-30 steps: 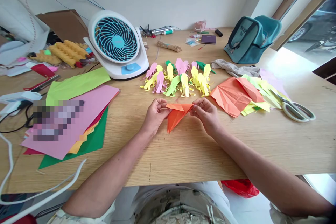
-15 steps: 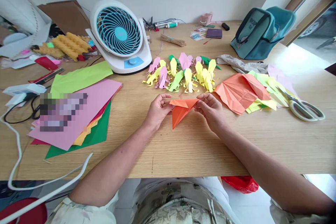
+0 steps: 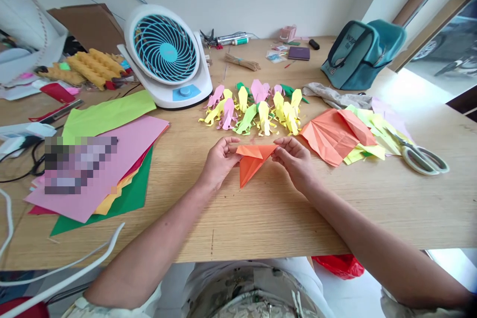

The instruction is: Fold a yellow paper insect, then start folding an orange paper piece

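Between my hands is a folded piece of orange paper [image 3: 253,161], a triangle with its point hanging toward me. My left hand [image 3: 221,161] pinches its left upper corner between thumb and fingers. At the right upper corner, my right hand [image 3: 294,159] pinches the paper the same way. Just beyond my hands stand several folded paper figures [image 3: 264,117] in yellow, pink and green, with thin curled strips at their lower ends. A larger creased orange sheet [image 3: 331,134] lies to the right of my right hand.
Scissors [image 3: 425,159] rest on light green paper scraps [image 3: 380,131] at right. A white and blue fan [image 3: 167,54] stands back left. Coloured paper sheets [image 3: 130,144] are stacked at left, a blurred-out item on top. A teal bag [image 3: 363,54] sits back right. White cable [image 3: 93,263] crosses lower left.
The view has shifted slightly, so the table's things appear a little lower and further left. Both hands keep their pinch on the orange paper, which looks nearly the same.
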### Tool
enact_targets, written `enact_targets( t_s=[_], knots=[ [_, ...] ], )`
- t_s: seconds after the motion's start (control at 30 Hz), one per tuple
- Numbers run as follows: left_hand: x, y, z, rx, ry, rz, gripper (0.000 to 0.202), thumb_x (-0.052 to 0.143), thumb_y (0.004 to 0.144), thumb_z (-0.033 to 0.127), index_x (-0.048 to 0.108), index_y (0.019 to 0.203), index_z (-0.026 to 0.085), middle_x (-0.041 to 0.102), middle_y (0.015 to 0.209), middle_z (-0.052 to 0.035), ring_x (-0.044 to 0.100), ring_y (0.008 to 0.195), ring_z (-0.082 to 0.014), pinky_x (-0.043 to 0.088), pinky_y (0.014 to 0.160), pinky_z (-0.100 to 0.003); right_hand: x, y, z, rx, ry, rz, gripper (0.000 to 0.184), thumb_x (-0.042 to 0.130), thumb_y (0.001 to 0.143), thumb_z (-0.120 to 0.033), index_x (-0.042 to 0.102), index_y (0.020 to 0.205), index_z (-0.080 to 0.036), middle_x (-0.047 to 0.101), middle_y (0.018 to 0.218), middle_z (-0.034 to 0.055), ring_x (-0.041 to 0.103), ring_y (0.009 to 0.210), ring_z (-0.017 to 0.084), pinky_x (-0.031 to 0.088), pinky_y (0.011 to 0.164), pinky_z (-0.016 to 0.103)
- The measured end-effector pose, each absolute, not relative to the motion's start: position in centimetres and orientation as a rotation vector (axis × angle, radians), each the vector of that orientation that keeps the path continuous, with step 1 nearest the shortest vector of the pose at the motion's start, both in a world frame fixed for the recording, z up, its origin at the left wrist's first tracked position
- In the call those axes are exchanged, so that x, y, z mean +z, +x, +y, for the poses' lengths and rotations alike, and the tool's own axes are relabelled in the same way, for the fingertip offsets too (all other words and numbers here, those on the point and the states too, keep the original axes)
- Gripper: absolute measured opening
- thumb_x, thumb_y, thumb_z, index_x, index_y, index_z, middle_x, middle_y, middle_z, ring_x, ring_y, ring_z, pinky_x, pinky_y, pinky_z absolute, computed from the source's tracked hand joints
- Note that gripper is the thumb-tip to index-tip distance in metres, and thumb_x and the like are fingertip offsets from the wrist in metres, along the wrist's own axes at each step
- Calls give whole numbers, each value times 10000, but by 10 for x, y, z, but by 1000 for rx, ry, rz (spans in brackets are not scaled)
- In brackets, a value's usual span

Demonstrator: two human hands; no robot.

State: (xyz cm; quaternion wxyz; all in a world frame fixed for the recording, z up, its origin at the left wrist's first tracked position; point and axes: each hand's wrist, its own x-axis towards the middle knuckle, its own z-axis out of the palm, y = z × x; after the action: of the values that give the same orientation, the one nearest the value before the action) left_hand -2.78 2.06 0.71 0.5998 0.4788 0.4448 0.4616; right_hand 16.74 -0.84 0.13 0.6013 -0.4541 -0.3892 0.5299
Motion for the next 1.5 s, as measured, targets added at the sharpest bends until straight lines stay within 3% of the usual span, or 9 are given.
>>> enact_targets(
  t_s=[0.23,0.33,0.67,0.97,1.5],
  knots=[
    [13,-27,19,1085,1113,1065,498,792,612,278,558,1041,183,685,800,19,644,726,-136,533,630,-240,3,169,-11,1311,-986,-879,328,693,791,-511,694,951,-225,633,809,-4,604,723,107,494,691,243],
    [15,-26,18,1082,1124,1065,492,797,608,279,564,1031,183,673,781,27,641,732,-133,525,639,-231,4,167,-12,1300,-1043,-883,366,699,776,-552,696,919,-215,613,786,-6,596,716,111,483,661,234],
    [11,-26,18,1078,1153,1014,506,822,609,237,566,1042,190,650,797,33,634,763,-126,534,662,-219,3,164,-10,1145,-1126,-965,317,790,698,-464,657,771,-186,609,678,-18,528,623,101,421,592,233],
    [10,-22,15,1021,1150,1059,490,818,625,316,574,1030,189,645,811,16,625,739,-132,537,637,-232,12,163,-10,1095,-1111,-926,320,803,664,-482,678,738,-196,592,646,-25,468,578,100,391,567,249],
    [9,-16,6,931,1075,1083,477,819,643,330,595,1041,192,660,870,4,632,770,-127,517,616,-202,13,165,-12,1077,-1048,-936,243,754,740,-444,701,757,-208,653,722,-1,556,661,133,445,639,269]
  ],
)
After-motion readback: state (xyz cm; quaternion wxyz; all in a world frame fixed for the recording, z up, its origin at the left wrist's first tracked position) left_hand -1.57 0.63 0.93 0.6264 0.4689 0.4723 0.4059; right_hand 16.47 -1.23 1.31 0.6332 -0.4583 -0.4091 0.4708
